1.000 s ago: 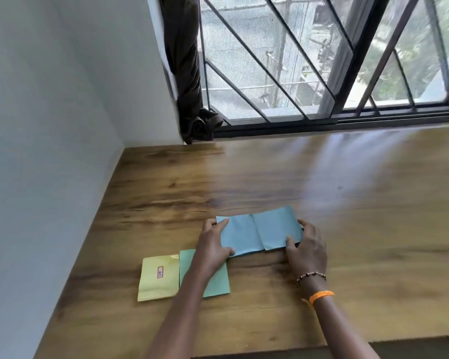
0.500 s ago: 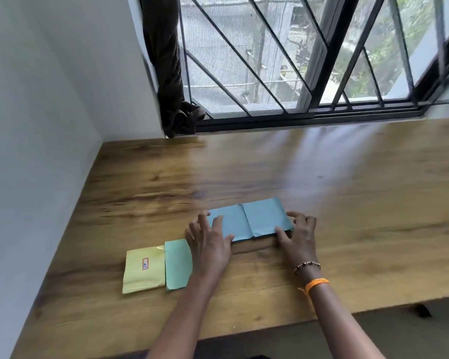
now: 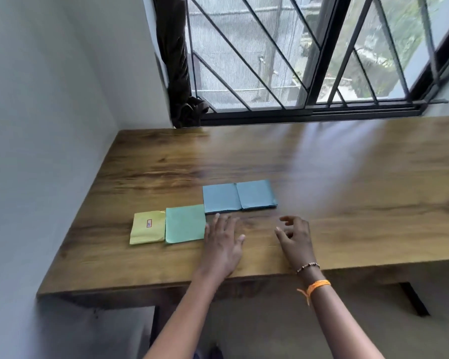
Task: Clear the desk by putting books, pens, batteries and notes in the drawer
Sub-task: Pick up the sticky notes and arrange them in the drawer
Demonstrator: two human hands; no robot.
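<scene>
A person's two bare hands hover low over a wooden tabletop (image 3: pixel 322 182) that sits in the corner of a room, below a barred window (image 3: pixel 296 60). The left hand (image 3: pixel 223 244) is spread flat with straight fingers, its grip loose and holding nothing. It lies just beside the right edge of a green booklet (image 3: pixel 185 224). The right hand (image 3: pixel 294 238) has its fingers loosely curled, its grip also holding nothing, and sits apart from everything on the tabletop. Just beyond both hands lies a blue notebook (image 3: pixel 239 196), opened flat with its covers facing up and a crease down its middle. Neither hand touches it. To the left of the green booklet, touching or nearly touching it, lies a yellow booklet (image 3: pixel 147 228) with a small label. All three items are still on the tabletop, so the clearing seems unfinished. No drawer can be seen, nor any pens or batteries. From here, the thin booklets lie flat against the smooth wood, so fingers may slide over an edge rather than lift it. The splayed blue notebook could flop or slip if lifted by one cover alone. The yellow booklet sits near the wall (image 3: pixel 49 151), where a careless sweep could push it away rather than gather it.
</scene>
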